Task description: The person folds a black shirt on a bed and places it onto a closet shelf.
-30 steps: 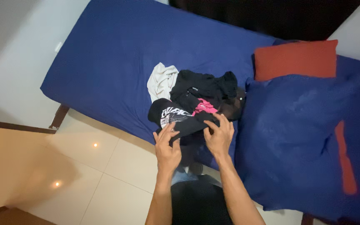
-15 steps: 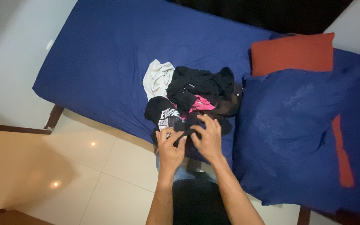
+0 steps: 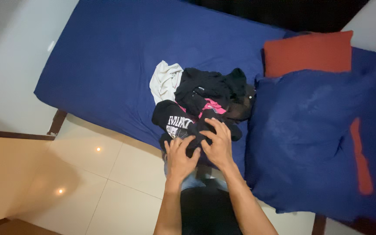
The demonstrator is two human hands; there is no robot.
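A heap of clothes lies near the front edge of a bed with a dark blue sheet (image 3: 122,65). It holds a black garment with white print (image 3: 175,122), more black clothing (image 3: 209,87), a pink piece (image 3: 212,105) and a whitish garment (image 3: 164,80) at its left. My left hand (image 3: 180,156) and my right hand (image 3: 217,141) rest side by side on the black cloth at the heap's near edge, fingers spread and pressing into it. Whether either hand grips the cloth is unclear.
A large blue pillow or folded quilt (image 3: 318,135) with orange trim lies to the right, an orange-red pillow (image 3: 310,52) behind it. Cream floor tiles (image 3: 88,174) spread at lower left. A wooden bed leg (image 3: 57,123) shows under the mattress corner.
Both hands slid from holding the black garment's front edge to lying flat on it, closer together. The printed garment has shifted a little and the view moved slightly.
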